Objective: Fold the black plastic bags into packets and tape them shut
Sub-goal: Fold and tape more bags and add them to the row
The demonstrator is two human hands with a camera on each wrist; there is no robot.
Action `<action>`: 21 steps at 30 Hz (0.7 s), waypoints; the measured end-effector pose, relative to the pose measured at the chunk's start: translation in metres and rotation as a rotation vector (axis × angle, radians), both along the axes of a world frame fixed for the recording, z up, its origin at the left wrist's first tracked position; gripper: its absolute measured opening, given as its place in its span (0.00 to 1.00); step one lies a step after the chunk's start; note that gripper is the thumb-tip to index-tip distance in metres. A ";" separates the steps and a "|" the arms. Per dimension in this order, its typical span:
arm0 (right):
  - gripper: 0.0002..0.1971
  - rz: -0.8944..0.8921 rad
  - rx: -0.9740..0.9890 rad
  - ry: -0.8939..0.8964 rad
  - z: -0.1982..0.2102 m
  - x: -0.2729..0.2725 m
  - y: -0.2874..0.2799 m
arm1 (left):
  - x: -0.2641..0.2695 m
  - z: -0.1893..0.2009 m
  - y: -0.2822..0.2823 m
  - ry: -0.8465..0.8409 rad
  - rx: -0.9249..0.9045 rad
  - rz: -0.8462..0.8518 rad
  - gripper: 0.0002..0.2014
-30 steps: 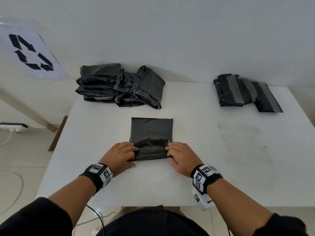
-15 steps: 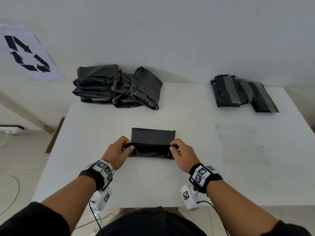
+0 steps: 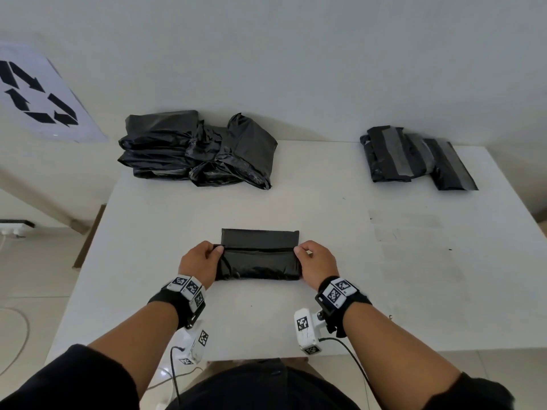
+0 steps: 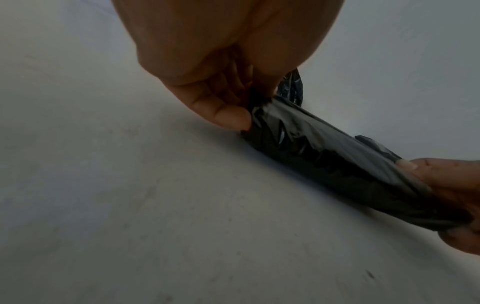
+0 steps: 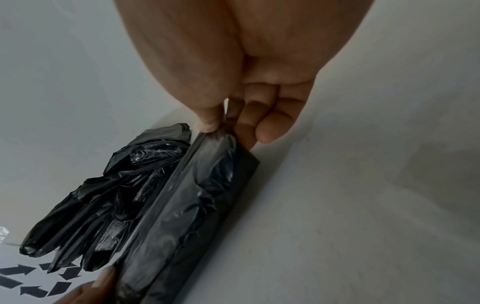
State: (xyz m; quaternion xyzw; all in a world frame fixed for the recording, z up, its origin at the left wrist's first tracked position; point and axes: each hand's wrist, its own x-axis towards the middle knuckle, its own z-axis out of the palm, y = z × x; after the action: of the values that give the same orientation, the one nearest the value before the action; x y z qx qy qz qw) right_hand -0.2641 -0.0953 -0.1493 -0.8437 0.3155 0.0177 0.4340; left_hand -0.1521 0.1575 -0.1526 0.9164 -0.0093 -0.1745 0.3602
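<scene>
On the white desk (image 3: 325,306) we see a heap of loose black bags (image 3: 195,152) at the far left and taped packets (image 3: 414,158) at the far right. Our left hand (image 3: 199,266) and right hand (image 3: 316,266) pinch the ends of the half-folded bag (image 3: 259,257) lying near us at the middle.

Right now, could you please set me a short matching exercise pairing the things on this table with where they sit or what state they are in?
Things:
1. bag being folded
2. loose pile of black bags
3. taped packets
4. recycling sign

Places or states:
A. far right of the table
B. pinched at both ends by the hands
C. on the wall at left
D. far left of the table

Pairs: 1-B, 2-D, 3-A, 4-C
</scene>
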 end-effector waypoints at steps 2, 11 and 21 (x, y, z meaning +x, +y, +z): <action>0.09 -0.009 -0.015 0.041 -0.001 0.002 0.002 | 0.000 -0.001 -0.001 0.019 0.014 0.002 0.16; 0.12 -0.049 -0.119 0.156 0.001 0.003 -0.006 | 0.003 0.015 0.003 -0.111 0.075 0.060 0.16; 0.12 -0.144 -0.144 0.126 0.011 0.013 0.005 | -0.013 0.000 -0.030 -0.648 0.188 -0.904 0.15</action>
State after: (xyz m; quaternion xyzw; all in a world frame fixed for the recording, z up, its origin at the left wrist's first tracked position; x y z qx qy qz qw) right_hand -0.2514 -0.0907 -0.1384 -0.8450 0.4024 0.0170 0.3518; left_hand -0.1652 0.1274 -0.1526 0.8562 -0.4954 -0.0213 0.1453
